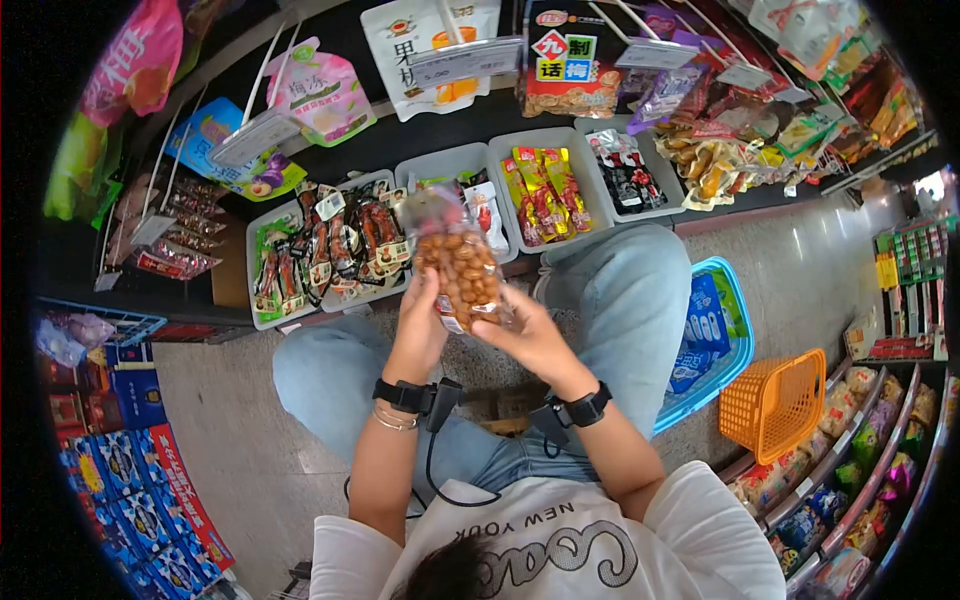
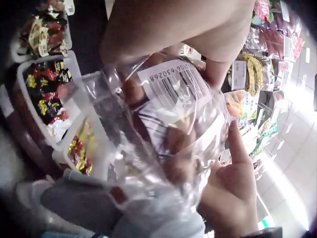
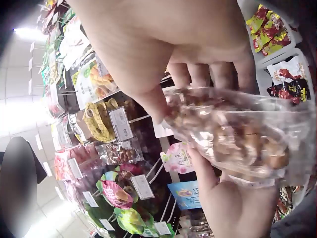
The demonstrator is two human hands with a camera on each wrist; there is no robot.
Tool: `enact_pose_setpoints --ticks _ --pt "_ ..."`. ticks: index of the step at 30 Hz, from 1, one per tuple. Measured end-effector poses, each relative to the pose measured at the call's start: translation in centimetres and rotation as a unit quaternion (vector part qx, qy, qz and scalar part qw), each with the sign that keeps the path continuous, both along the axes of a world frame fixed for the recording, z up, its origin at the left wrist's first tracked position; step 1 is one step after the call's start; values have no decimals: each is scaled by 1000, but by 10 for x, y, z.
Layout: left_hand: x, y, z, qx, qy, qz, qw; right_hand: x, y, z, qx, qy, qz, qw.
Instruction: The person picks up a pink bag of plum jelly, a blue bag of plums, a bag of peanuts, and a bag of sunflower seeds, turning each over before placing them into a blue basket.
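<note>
Bins [image 1: 445,162] behind; left hand [image 1: 421,318], right hand [image 1: 535,345] hold bag [image 1: 462,272].

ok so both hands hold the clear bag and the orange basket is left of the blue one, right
No, the head view shows the orange basket right of the blue one; the left hand and right hand hold the clear bag.

Bins [image 1: 452,158] stand ahead of the legs [image 1: 625,320], baskets [image 1: 762,405] right, apparently boxes [image 1: 130,485] left.
</note>
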State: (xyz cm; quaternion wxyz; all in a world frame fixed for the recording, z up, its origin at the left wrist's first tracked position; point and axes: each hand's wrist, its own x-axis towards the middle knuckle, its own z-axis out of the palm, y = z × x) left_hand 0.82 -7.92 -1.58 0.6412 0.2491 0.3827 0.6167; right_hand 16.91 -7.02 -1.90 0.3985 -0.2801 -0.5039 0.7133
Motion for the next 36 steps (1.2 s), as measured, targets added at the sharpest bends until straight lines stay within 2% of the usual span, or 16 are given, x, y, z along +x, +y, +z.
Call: enact_pose_setpoints --ticks 2,4,6,8,10,12,15,16,18,21,23,26,28,29,31,36 --pt "-2 3 -8 19 39 18 999 -7 -10 4 2 -6 -30 1000" --pt "0 0 -9 37 71 0 997 -9 -14 6 53 -81 -56 994" --pt "-3 -5 -27 70 127 -17 989 -6 -12 14 203 -144 -64 966" --pt "-11 -13 -41 69 30 -78 994 -3 -14 20 281 -141 -56 948" --pt "4 -19 1 92 46 -150 983 -7 -17 16 316 -182 -41 930" --pt "7 -20 -11 139 27 -121 983 -7 -22 6 341 -266 -46 900" --pt "-17 -30 -23 37 40 -145 988 0 -12 3 357 -201 -139 901" --pt "-18 -29 -23 19 -63 -148 987 7 -11 9 291 -187 -150 926" --pt "-6 -29 -22 8 -96 -130 987 21 -9 24 157 -154 -165 962" --pt "13 -29 -14 35 -77 -148 985 43 -2 10 16 -11 -55 998" --pt "26 -30 -12 2 -37 -161 986 56 0 7 -59 88 -4 994" --pt "50 -24 -4 20 -18 -197 980 90 -10 21 -82 74 -68 992" --pt "73 -18 15 66 18 -204 976 115 -16 21 -134 127 -147 972" --pt "71 -16 12 63 -11 -226 972 132 -17 24 -139 128 -199 962" --pt "65 -9 2 70 -6 -253 965 167 -14 47 -92 179 -304 931" --pt "63 -8 -18 -1 -56 -215 975 260 -7 52 -42 66 -531 844"
